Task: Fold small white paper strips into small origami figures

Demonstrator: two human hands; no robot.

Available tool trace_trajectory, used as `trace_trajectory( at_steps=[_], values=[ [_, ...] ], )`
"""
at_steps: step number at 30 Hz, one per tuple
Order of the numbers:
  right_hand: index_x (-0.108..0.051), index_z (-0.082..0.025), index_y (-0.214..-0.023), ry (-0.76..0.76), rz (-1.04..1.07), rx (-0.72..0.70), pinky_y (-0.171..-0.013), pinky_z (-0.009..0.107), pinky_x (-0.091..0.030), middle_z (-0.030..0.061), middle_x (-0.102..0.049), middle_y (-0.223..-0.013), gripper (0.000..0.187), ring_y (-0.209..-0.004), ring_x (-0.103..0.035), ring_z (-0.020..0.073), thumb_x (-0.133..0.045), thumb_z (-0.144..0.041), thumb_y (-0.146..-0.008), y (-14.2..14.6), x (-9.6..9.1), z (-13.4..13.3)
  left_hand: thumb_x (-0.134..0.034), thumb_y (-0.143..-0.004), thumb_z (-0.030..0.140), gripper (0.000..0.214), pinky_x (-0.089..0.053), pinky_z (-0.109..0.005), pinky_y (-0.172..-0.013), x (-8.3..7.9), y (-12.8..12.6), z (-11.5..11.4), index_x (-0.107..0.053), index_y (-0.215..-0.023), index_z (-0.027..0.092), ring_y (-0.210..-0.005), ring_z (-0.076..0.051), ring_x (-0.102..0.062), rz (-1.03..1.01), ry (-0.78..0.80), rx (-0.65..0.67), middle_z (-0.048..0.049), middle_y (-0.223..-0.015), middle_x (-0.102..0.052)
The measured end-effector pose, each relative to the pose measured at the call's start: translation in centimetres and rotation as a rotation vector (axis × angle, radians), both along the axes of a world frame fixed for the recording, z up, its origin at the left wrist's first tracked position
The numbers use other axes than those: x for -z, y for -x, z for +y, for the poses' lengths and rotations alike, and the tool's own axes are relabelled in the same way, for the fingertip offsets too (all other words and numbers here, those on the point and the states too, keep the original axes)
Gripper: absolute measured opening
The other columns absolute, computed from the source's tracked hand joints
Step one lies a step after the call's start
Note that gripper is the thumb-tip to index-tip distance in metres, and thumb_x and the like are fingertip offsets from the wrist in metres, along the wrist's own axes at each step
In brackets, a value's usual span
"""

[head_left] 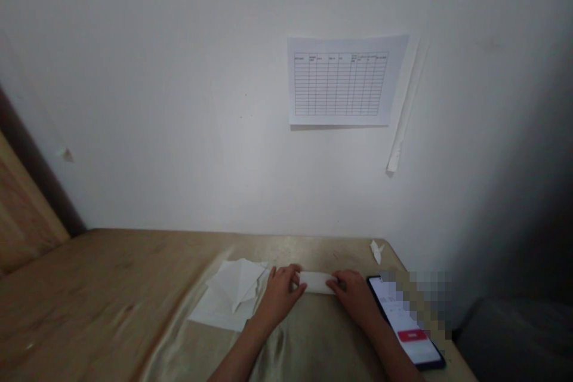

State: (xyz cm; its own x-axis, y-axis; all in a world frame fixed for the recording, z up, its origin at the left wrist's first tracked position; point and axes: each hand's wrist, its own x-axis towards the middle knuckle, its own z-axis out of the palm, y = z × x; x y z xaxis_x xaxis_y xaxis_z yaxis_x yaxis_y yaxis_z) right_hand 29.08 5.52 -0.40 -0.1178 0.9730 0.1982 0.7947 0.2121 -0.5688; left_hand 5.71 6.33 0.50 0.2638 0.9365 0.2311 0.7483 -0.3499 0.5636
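Note:
A narrow strip of folded white paper (317, 283) lies crosswise between my two hands, low over the tan cloth. My left hand (285, 286) pinches its left end, thumb in front and fingers behind. At the right end, the thumb and fingers of my right hand (351, 289) are closed on the paper. Just left of my left hand is a loose stack of white paper sheets (228, 292), the top one creased. Both ends of the strip are partly hidden by my fingertips.
A phone (405, 322) with a lit screen lies right of my right hand, partly blurred out. Behind it sits a small folded paper piece (376, 252). Tan cloth (111, 298) covers the surface up to the white wall, where a printed table sheet (340, 83) hangs.

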Motion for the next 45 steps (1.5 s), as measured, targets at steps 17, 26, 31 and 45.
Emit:
trace_trajectory(
  at_steps=[17,26,31,45],
  values=[
    [-0.076,-0.025,-0.096,-0.054,0.019,-0.089,-0.099,0.035,-0.046,0.0076,-0.066,-0.115,0.017,-0.110,-0.061,0.0245,-0.064,-0.033,-0.087,0.3,0.3,-0.1,-0.064,-0.093,0.028,0.020,-0.029,-0.060,-0.117,0.2,0.4,0.1,-0.079,-0.105,0.034,-0.126,-0.027,-0.057,0.159,-0.042,0.128,-0.0019,-0.126,-0.073],
    [-0.079,-0.029,-0.104,-0.019,-0.011,-0.080,-0.103,0.039,-0.045,0.0073,-0.067,-0.117,0.024,-0.113,-0.061,0.0265,-0.070,-0.039,-0.084,-0.6,0.4,0.0,-0.067,-0.092,0.033,0.026,-0.026,-0.063,-0.117,0.1,1.0,-0.2,-0.074,-0.116,0.040,-0.128,-0.030,-0.053,0.240,-0.078,0.170,-0.0016,-0.132,-0.069],
    [-0.079,-0.028,-0.106,-0.029,-0.019,-0.070,-0.104,0.038,-0.045,0.0074,-0.068,-0.119,0.025,-0.114,-0.061,0.0265,-0.068,-0.038,-0.086,-0.6,0.7,0.1,-0.069,-0.091,0.034,0.025,-0.026,-0.060,-0.118,0.3,0.9,-0.3,-0.075,-0.114,0.040,-0.127,-0.030,-0.053,0.226,-0.106,0.168,-0.0021,-0.128,-0.070],
    [-0.077,-0.026,-0.102,-0.027,-0.009,-0.026,-0.103,0.038,-0.045,0.0075,-0.069,-0.118,0.022,-0.113,-0.062,0.0266,-0.070,-0.036,-0.084,-0.4,0.9,0.3,-0.068,-0.091,0.031,0.027,-0.023,-0.065,-0.117,-0.3,0.7,-0.4,-0.075,-0.115,0.040,-0.128,-0.030,-0.053,0.226,-0.078,0.145,-0.0019,-0.128,-0.069]
  ],
)
